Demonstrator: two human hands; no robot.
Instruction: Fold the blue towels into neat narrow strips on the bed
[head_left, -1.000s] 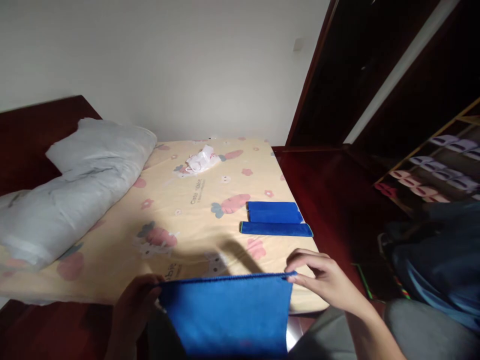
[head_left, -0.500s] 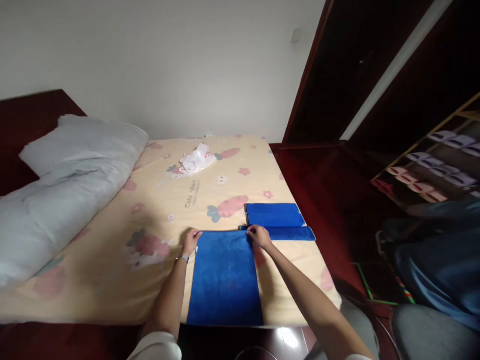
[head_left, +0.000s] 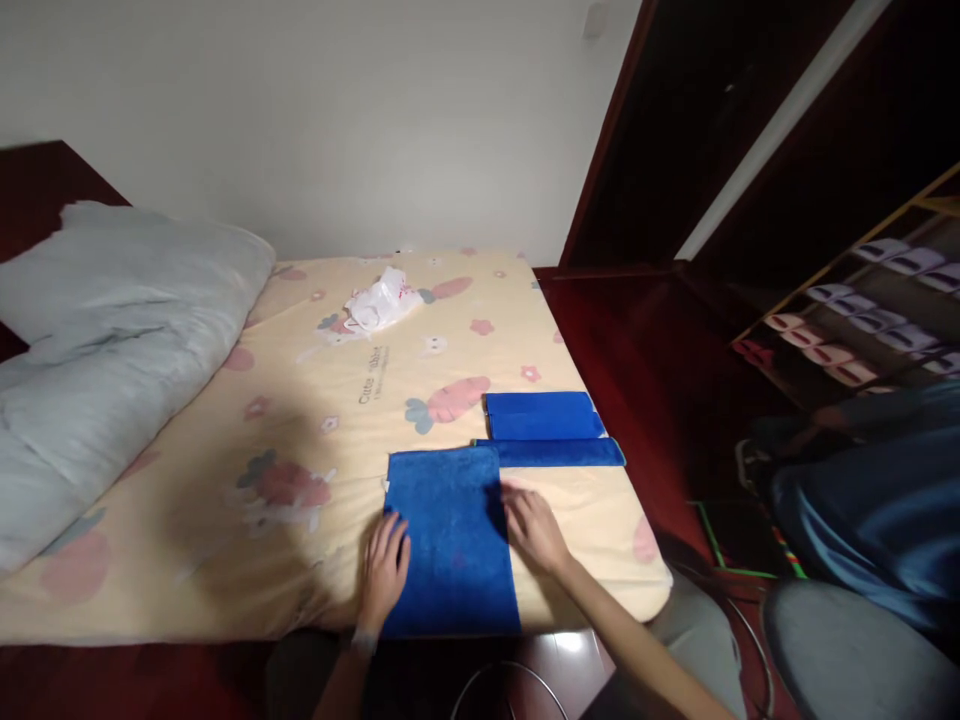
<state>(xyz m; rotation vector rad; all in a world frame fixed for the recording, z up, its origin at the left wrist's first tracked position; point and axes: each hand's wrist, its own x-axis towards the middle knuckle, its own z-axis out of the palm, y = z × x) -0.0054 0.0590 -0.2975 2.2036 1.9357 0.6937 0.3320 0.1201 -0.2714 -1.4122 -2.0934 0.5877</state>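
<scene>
Item: blue towel [head_left: 450,535], flat on bed [head_left: 225,500]. You are pressing left hand [head_left: 385,570] and right hand [head_left: 534,528], palms open, grasping nothing; keep smoothing edges evenly outward.

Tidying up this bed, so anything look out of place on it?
A crumpled white plastic bag lies loose near the far end of the mattress, apart from the blue cloths. The spread blue cloth lies flat and square.

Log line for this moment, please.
left hand: flat on blue towel, left edge | right hand: flat on its right edge | towel: spread on mattress | beyond: two folded blue towels
</scene>
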